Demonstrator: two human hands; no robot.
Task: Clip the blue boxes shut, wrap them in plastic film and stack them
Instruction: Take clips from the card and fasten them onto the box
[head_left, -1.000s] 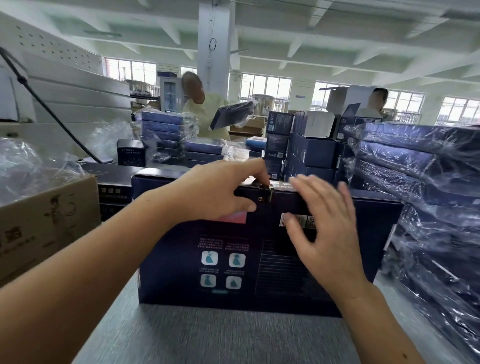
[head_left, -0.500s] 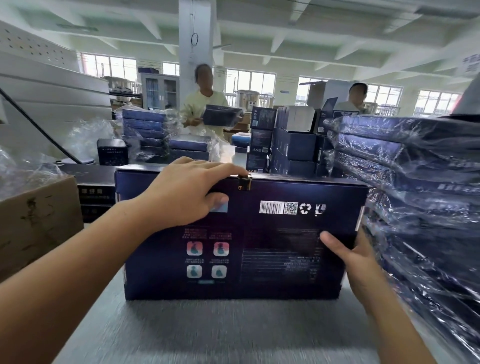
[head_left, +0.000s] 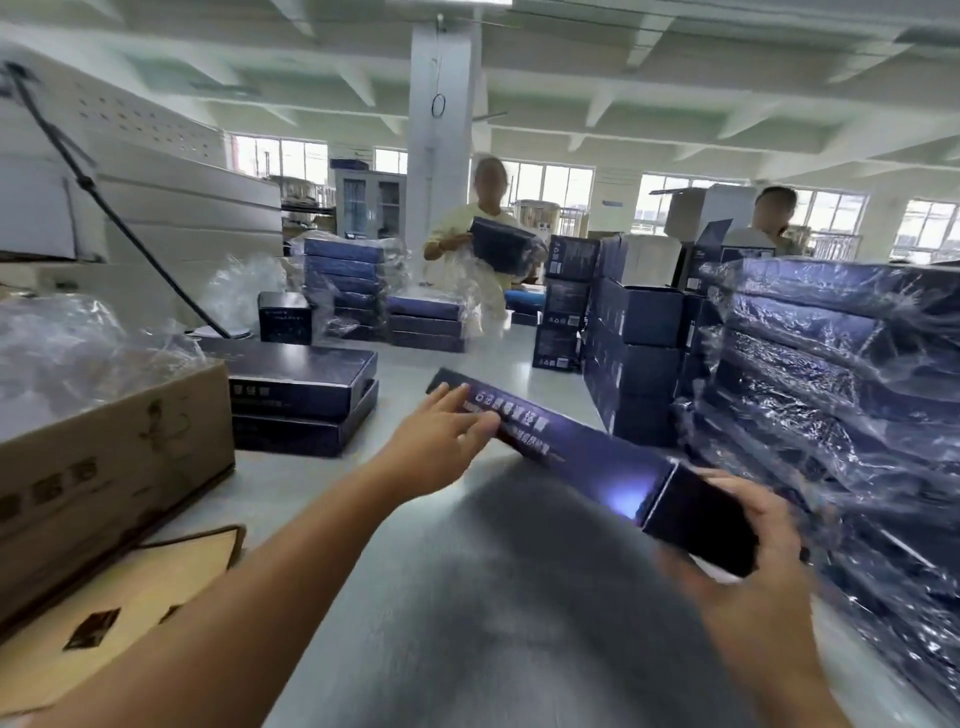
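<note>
Mid-frame, the right hand (head_left: 763, 566) grips the near end of the box (head_left: 571, 441), seemingly lifted, while the left hand (head_left: 441, 441) lays straight fingers on its far end.

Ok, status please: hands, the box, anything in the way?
Right hand grips near end of blue box. Left hand open, fingers on its long side. Box unwrapped, held at a slant. Wrapped stack close on the right.

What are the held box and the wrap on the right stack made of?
Box: probably printed cardboard, dark blue, slight sheen; crisp edges and a glare patch. Wrap: thin clear plastic film, glossy; it wrinkles and glints.
</note>
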